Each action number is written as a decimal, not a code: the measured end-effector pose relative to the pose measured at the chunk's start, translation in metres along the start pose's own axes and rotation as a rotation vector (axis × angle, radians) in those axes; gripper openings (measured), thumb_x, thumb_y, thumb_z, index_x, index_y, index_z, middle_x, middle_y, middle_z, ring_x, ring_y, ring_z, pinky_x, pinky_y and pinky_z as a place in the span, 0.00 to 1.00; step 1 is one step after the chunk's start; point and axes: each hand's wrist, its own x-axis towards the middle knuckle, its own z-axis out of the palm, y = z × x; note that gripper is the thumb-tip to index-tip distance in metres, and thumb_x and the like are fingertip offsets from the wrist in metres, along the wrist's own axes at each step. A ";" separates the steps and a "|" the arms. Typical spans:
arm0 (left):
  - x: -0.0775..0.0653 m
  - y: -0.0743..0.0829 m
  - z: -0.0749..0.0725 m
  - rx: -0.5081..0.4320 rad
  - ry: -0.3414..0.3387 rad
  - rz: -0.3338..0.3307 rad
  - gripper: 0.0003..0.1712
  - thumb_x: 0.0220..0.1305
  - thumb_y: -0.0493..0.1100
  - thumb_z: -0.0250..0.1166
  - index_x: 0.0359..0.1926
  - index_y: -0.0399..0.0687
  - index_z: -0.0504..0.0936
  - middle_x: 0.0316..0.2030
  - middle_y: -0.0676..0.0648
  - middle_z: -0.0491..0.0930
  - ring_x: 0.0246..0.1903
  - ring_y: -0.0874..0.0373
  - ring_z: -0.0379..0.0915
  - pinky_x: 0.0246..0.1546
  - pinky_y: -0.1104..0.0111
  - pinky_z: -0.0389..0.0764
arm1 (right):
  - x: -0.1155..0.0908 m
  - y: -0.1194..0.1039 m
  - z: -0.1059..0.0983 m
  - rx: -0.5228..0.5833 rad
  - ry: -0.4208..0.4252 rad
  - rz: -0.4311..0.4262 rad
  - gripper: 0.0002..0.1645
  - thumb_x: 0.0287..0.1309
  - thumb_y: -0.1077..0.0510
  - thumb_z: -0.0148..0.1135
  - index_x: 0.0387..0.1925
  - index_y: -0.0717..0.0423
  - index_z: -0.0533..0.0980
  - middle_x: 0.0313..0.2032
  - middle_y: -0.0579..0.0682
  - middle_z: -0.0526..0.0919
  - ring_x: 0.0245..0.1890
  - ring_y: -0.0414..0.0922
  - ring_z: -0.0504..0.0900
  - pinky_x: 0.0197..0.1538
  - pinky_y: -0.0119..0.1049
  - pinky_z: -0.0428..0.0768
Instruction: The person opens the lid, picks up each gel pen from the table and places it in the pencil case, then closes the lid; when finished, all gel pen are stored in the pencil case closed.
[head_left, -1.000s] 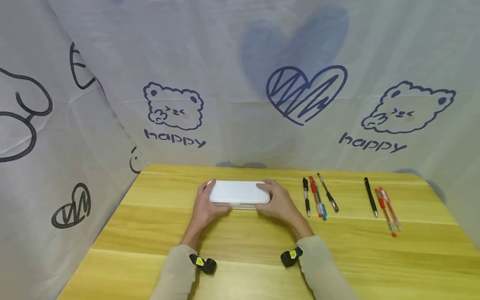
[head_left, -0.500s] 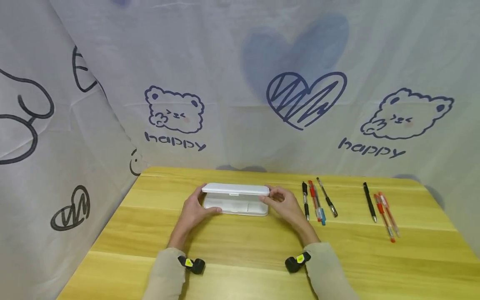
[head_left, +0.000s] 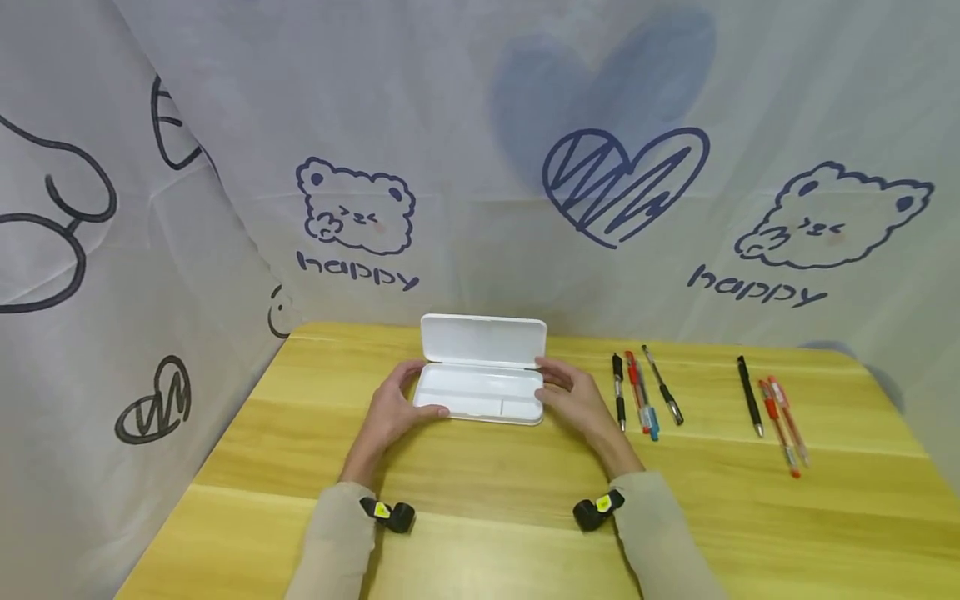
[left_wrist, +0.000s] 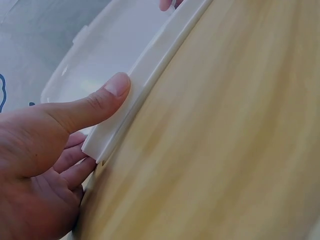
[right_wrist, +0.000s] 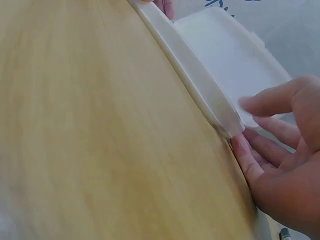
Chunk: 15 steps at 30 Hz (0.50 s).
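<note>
A white pencil case [head_left: 480, 392] lies on the table with its lid [head_left: 483, 340] raised and tilted back, its shallow tray facing up. At its left end, my left hand [head_left: 388, 410] holds the case, the thumb over the front rim and the fingers round the side. That grip also shows in the left wrist view, where the left hand [left_wrist: 45, 155] spans the corner. My right hand [head_left: 577, 402] is at the right end. In the right wrist view, the right hand's fingers [right_wrist: 250, 155] touch the end of the case, while another fingertip, blurred, lies close to the rim.
Right of the case lie a black pen [head_left: 618, 392], a red-capped pen [head_left: 636, 383], a blue-ended pen [head_left: 649, 412] and another black pen [head_left: 663, 387]. Farther right are a black pen [head_left: 749, 396] and two red pens [head_left: 780, 425]. A printed cloth [head_left: 480, 167] hangs behind the table.
The case's lid was closed, then partly lifted, and now stands up behind the tray. My right hand has moved from gripping the closed case to its right end; the left stays at its end.
</note>
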 end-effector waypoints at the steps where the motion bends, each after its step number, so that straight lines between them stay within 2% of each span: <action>1: 0.001 0.001 -0.001 0.011 -0.008 0.004 0.55 0.41 0.43 0.88 0.70 0.41 0.69 0.71 0.37 0.69 0.73 0.44 0.59 0.76 0.54 0.56 | 0.001 -0.001 0.000 0.000 -0.002 0.003 0.34 0.61 0.71 0.65 0.69 0.66 0.70 0.65 0.66 0.75 0.65 0.60 0.74 0.69 0.49 0.73; 4: 0.004 0.001 -0.003 0.044 -0.032 0.008 0.54 0.41 0.45 0.88 0.69 0.43 0.71 0.70 0.39 0.70 0.73 0.45 0.60 0.76 0.54 0.56 | 0.003 -0.003 -0.001 0.006 -0.022 0.008 0.37 0.59 0.74 0.64 0.70 0.67 0.68 0.66 0.68 0.73 0.65 0.61 0.73 0.69 0.50 0.73; 10: 0.004 0.001 -0.007 0.104 -0.093 0.028 0.55 0.43 0.48 0.87 0.71 0.44 0.70 0.71 0.38 0.67 0.73 0.41 0.58 0.75 0.49 0.57 | 0.003 -0.004 -0.002 0.002 -0.044 0.039 0.41 0.56 0.75 0.65 0.72 0.67 0.66 0.66 0.68 0.72 0.65 0.61 0.72 0.69 0.50 0.73; 15: 0.004 0.000 -0.007 0.112 -0.119 0.008 0.55 0.44 0.52 0.87 0.71 0.49 0.70 0.72 0.39 0.67 0.73 0.42 0.58 0.74 0.48 0.58 | 0.001 -0.004 -0.002 -0.001 -0.044 0.039 0.41 0.56 0.75 0.64 0.72 0.68 0.65 0.66 0.69 0.72 0.65 0.61 0.72 0.69 0.49 0.72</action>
